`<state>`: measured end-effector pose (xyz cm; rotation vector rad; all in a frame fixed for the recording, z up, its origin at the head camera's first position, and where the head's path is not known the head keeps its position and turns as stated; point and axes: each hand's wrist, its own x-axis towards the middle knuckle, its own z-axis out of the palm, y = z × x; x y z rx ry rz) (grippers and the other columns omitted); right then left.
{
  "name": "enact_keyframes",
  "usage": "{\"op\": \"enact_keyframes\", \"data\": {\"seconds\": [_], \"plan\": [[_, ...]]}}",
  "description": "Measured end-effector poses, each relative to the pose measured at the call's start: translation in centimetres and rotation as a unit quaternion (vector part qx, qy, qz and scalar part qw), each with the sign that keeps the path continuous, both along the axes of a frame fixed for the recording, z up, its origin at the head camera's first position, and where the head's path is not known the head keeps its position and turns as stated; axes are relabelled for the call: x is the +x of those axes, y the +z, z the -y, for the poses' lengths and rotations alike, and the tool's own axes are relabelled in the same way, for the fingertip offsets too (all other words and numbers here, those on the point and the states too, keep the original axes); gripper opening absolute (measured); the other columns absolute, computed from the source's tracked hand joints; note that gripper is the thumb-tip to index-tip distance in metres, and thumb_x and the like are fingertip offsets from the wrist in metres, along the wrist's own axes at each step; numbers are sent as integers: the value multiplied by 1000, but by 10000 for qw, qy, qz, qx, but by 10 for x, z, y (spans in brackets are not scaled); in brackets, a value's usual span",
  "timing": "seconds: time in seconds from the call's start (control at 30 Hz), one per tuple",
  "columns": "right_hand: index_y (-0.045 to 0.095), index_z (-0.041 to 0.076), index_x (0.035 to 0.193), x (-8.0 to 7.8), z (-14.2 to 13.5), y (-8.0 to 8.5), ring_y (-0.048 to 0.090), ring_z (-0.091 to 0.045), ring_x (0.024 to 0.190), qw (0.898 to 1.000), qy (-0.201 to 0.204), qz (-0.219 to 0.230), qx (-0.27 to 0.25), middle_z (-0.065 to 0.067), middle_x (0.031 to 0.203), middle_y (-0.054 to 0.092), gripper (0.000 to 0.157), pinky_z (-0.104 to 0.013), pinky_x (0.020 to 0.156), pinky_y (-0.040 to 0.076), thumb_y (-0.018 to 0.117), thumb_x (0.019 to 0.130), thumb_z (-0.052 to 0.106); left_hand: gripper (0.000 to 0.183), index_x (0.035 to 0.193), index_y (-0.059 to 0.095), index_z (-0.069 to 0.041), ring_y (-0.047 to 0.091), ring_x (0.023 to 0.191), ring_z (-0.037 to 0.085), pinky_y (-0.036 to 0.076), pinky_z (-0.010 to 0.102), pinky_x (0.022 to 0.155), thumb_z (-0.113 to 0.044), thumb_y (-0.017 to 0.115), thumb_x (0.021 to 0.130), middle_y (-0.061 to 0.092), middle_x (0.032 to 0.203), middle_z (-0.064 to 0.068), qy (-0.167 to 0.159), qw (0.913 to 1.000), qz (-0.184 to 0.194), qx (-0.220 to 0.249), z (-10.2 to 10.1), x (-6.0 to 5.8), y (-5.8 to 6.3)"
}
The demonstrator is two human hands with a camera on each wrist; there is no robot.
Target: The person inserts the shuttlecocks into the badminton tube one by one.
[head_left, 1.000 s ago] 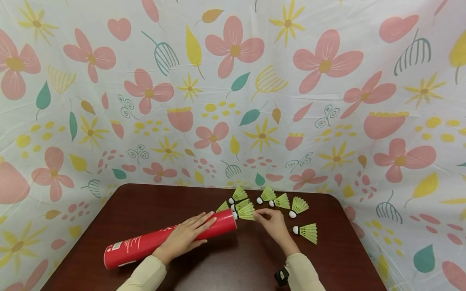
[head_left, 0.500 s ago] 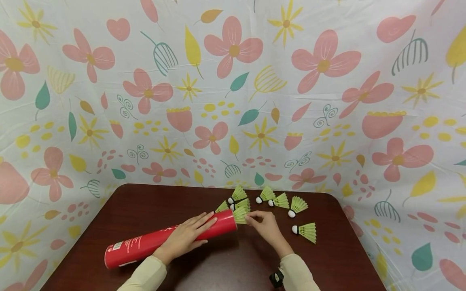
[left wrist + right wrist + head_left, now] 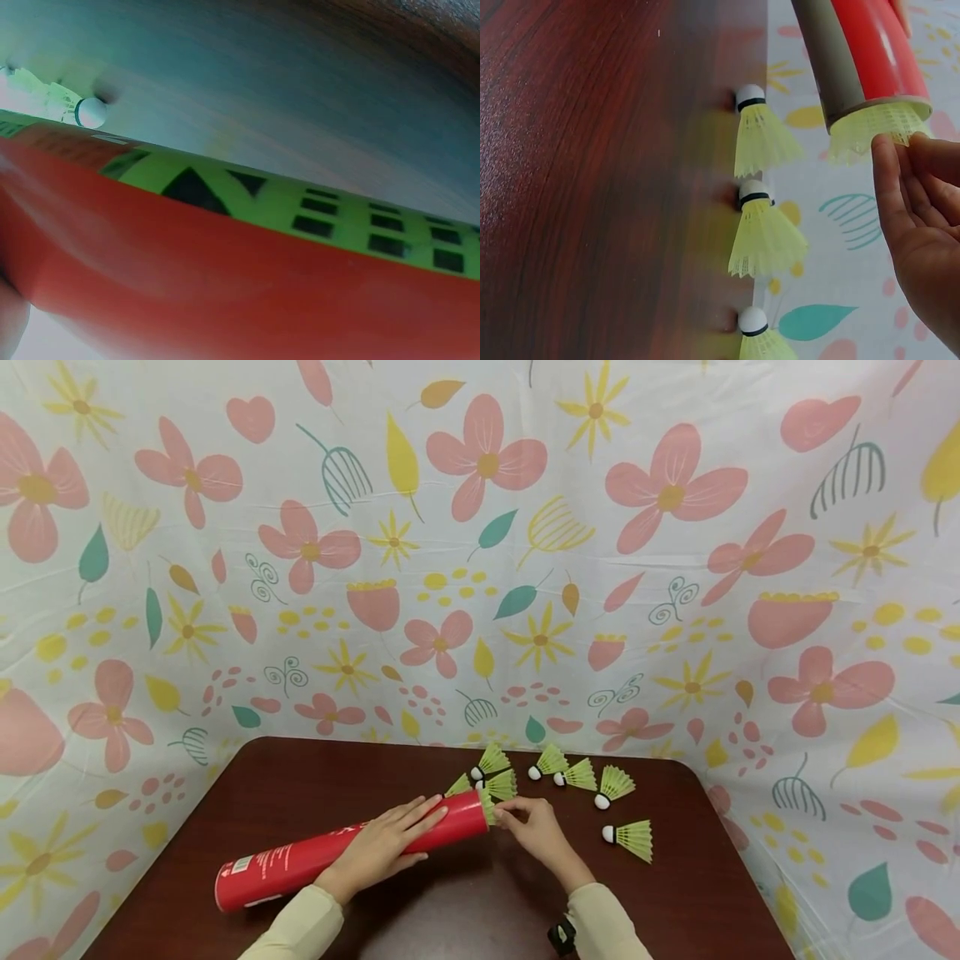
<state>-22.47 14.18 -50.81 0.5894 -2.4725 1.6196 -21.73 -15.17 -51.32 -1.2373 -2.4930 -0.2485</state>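
From the head, holds red tube on dark brown table with left hand, laid over the tube's top, thumb along its near side. With right hand, just past the tube's mouth, pinches a yellow shuttlecock by its feathery end, thumb and finger together. Has most of that shuttlecock inside the tube, with just the feathery edge peeking out. Has three loose shuttlecocks behind the tube's mouth, one partly hidden by the tube, and four more shuttlecocks to the right of it. Has a flowery cloth well behind the tube.

From the left wrist, can see the tube very close, with a bright green stripe and black marks. Can see one loose shuttlecock just past the tube. Cannot tell about the left fingers here, with only a bit of skin by the tube.

From the right wrist, can see right thumb and fingertip touching the yellow feathery end, right by the tube's rim. Can see three loose shuttlecocks in a line beside the tube, apart from the hand.
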Motion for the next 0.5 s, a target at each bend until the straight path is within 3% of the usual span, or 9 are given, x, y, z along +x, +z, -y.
{"op": "enact_keyframes", "data": {"seconds": [0.27,0.33,0.4,0.5], "plan": [[77,12,90,2,4,2,64,-9,69,9969,-526,-262,514,3,81,71,7,-22,62,51,73,84,11,95,152,30,-20,41,135,26,44,42,101,-29,83,74,33,154,4,-7,10000,10,28,-1,2,0],[78,12,89,2,5,2,66,-14,72,9966,-535,-284,555,3,81,71,7,-27,63,53,73,84,10,95,152,31,-20,42,134,26,44,42,101,-29,84,74,33,154,4,-11,10000,5,47,-2,2,0],[78,11,89,3,5,2,69,-25,84,9966,-511,-281,575,1,82,72,7,-36,71,56,73,85,11,94,152,30,-20,42,134,27,44,42,101,-29,83,74,34,154,5,-16,10000,-15,49,-2,2,0],[78,9,90,3,6,2,63,-42,105,9967,-472,-273,594,-1,85,73,8,-51,84,53,72,85,13,94,152,30,-21,43,134,27,44,42,101,-28,83,75,35,153,5,-20,10000,-24,58,-3,2,0]]}}
